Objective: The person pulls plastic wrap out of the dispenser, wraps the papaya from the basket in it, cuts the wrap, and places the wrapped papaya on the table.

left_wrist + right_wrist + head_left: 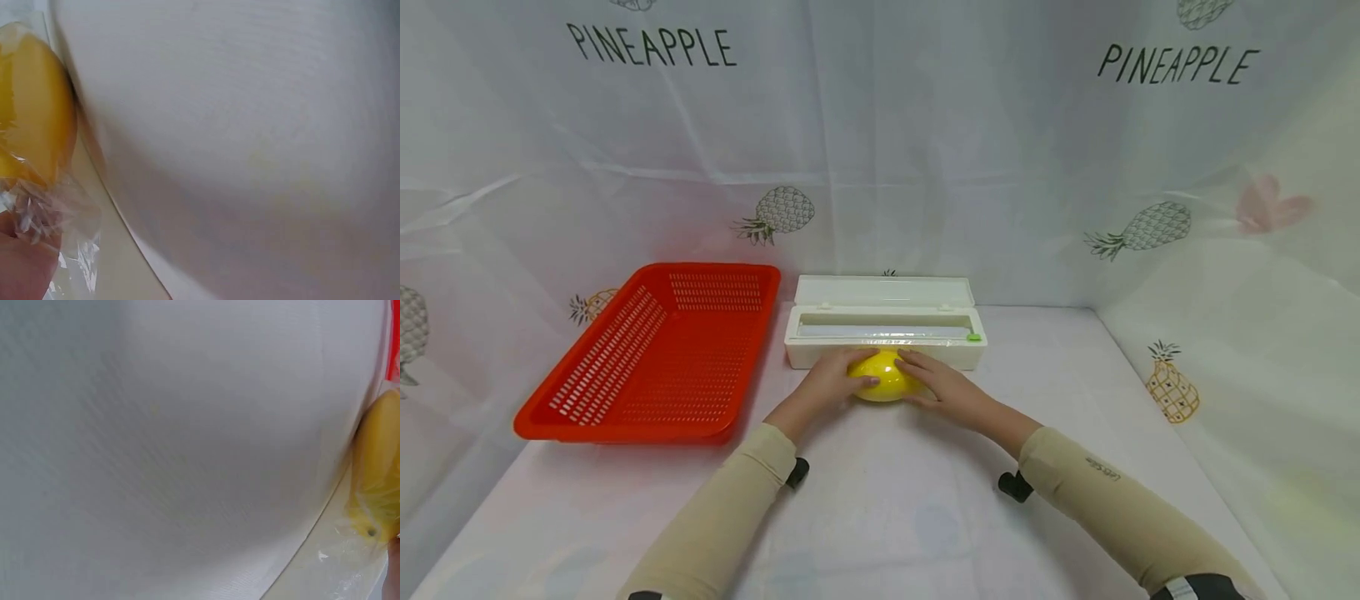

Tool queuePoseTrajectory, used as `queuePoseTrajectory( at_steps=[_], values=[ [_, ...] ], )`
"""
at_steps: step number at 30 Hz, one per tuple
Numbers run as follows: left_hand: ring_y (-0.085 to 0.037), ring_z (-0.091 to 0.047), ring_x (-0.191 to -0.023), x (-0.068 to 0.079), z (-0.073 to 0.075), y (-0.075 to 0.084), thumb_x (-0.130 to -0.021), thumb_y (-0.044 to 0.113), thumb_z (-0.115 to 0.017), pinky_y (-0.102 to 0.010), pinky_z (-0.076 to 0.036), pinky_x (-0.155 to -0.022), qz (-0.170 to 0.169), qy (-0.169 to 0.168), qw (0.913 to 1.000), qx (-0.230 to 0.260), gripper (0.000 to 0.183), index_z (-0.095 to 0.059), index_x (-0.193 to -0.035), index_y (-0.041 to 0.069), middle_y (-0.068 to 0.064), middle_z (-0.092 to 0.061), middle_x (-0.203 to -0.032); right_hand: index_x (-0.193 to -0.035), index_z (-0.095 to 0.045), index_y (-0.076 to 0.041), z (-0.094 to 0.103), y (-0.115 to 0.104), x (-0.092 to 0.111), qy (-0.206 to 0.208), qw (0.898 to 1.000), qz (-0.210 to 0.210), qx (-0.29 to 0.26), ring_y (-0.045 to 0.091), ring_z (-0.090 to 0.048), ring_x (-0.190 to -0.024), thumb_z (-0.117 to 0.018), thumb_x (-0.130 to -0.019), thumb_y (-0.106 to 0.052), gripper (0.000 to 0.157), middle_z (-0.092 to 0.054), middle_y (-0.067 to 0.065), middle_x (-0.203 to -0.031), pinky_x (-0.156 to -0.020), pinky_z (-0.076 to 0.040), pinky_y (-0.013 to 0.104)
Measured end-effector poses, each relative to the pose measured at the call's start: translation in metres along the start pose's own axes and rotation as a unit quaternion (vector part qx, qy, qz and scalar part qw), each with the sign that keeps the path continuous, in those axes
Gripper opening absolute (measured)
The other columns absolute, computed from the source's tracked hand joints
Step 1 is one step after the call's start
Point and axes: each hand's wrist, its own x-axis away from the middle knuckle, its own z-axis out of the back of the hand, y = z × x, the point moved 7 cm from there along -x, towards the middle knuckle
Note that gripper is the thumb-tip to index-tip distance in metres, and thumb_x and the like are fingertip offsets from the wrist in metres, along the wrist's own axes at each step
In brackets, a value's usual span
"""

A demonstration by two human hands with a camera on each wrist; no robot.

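Observation:
A glossy yellow mango-like fruit (883,382) rests on the table, right in front of a white cling film box (958,358). My left hand (827,385) grips its left side, thumb towards me, while my right hand (951,390) holds the right side with fingers curled over it. Clear cling film (47,215) covers the fruit and bunches at its end by the left hand in the left wrist view. At the right wrist view's edge, wrinkled film also lies around the fruit's end, which has a small dark spot. Fingers behind the fruit are partly hidden.
The box's lid (883,290) stands raised, showing the roll inside; a green slider (973,337) sits at its right front. A red slotted basket (730,429) stands to the left. White cloth with pineapple prints hangs behind and at the sides of the table (880,517).

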Motion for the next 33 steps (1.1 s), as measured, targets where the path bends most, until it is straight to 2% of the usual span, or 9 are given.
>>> queuePoseTrajectory(
  at_steps=[5, 10, 16, 18, 21, 24, 28, 33],
  values=[
    [-0.026, -0.047, -0.129, -0.001, 0.0, -0.002, -0.086, 0.037, -0.073, -0.045, -0.034, -0.109, 0.013, 0.002, 0.9999, 0.001, 0.059, -0.055, -0.14, 0.022, -0.002, -0.055, -0.138, -0.152, -0.036, -0.016, -0.004, 0.0, 0.003, -0.015, 1.0, 0.002, -0.015, 0.025, -0.023, -0.144, -0.062, -0.096, -0.033, 0.064, -0.018, -0.001, -0.161, -0.113, -0.025, 0.048],
    [-0.028, -0.049, -0.126, -0.001, 0.002, -0.003, -0.083, 0.034, -0.077, -0.047, -0.034, -0.108, 0.019, 0.018, 0.9997, 0.003, 0.058, -0.059, -0.137, 0.023, -0.003, -0.057, -0.135, -0.153, -0.034, -0.019, -0.007, 0.005, 0.004, -0.019, 0.999, 0.001, -0.029, 0.024, -0.021, -0.145, -0.061, -0.097, -0.033, 0.064, -0.015, -0.004, -0.161, -0.113, -0.023, 0.049],
    [-0.027, -0.049, -0.122, 0.003, 0.005, -0.009, -0.078, 0.032, -0.083, -0.046, -0.036, -0.106, 0.047, 0.057, 0.9971, 0.019, 0.06, -0.062, -0.132, 0.018, -0.004, -0.059, -0.131, -0.153, -0.034, -0.02, -0.008, 0.005, 0.003, -0.027, 0.999, 0.005, -0.032, 0.024, -0.022, -0.145, -0.06, -0.098, -0.031, 0.062, -0.016, -0.005, -0.161, -0.113, -0.024, 0.049],
    [-0.027, -0.05, -0.119, 0.005, 0.006, -0.008, -0.076, 0.033, -0.084, -0.044, -0.039, -0.105, 0.044, 0.073, 0.9963, 0.016, 0.061, -0.063, -0.13, 0.015, -0.006, -0.059, -0.128, -0.152, -0.035, -0.02, -0.006, 0.004, 0.002, -0.027, 0.999, 0.007, -0.024, 0.023, -0.024, -0.144, -0.061, -0.098, -0.03, 0.061, -0.018, -0.004, -0.161, -0.113, -0.025, 0.047],
    [-0.028, -0.052, -0.115, 0.007, 0.009, -0.006, -0.075, 0.033, -0.086, -0.042, -0.041, -0.103, 0.034, 0.093, 0.995, 0.016, 0.061, -0.064, -0.128, 0.011, -0.008, -0.06, -0.123, -0.15, -0.04, -0.016, -0.001, 0.0, 0.0, -0.017, 1.0, 0.017, -0.008, 0.026, -0.029, -0.142, -0.064, -0.096, -0.025, 0.06, -0.024, 0.0, -0.159, -0.111, -0.029, 0.048],
    [-0.028, -0.052, -0.116, 0.009, 0.012, -0.003, -0.074, 0.031, -0.086, -0.042, -0.041, -0.103, 0.026, 0.103, 0.9942, 0.019, 0.06, -0.065, -0.126, 0.009, -0.008, -0.062, -0.123, -0.144, -0.05, -0.013, 0.007, -0.004, -0.004, 0.008, 1.0, 0.026, 0.007, 0.028, -0.037, -0.138, -0.069, -0.092, -0.021, 0.056, -0.037, 0.004, -0.153, -0.109, -0.033, 0.048],
    [-0.028, -0.054, -0.116, 0.009, 0.014, -0.001, -0.074, 0.031, -0.087, -0.043, -0.041, -0.102, 0.025, 0.102, 0.9943, 0.02, 0.061, -0.065, -0.126, 0.008, -0.008, -0.063, -0.123, -0.131, -0.062, -0.011, 0.015, -0.008, -0.012, 0.048, 0.998, 0.042, 0.023, 0.027, -0.047, -0.128, -0.076, -0.086, -0.018, 0.048, -0.053, 0.005, -0.141, -0.107, -0.037, 0.043],
    [-0.027, -0.055, -0.115, 0.008, 0.013, -0.001, -0.075, 0.033, -0.085, -0.041, -0.043, -0.101, 0.031, 0.096, 0.9949, 0.006, 0.061, -0.064, -0.127, 0.009, -0.007, -0.063, -0.124, -0.124, -0.066, -0.009, 0.017, -0.005, -0.015, 0.066, 0.997, 0.043, 0.018, 0.026, -0.051, -0.122, -0.079, -0.082, -0.017, 0.044, -0.058, 0.004, -0.135, -0.105, -0.039, 0.043]
  ],
)
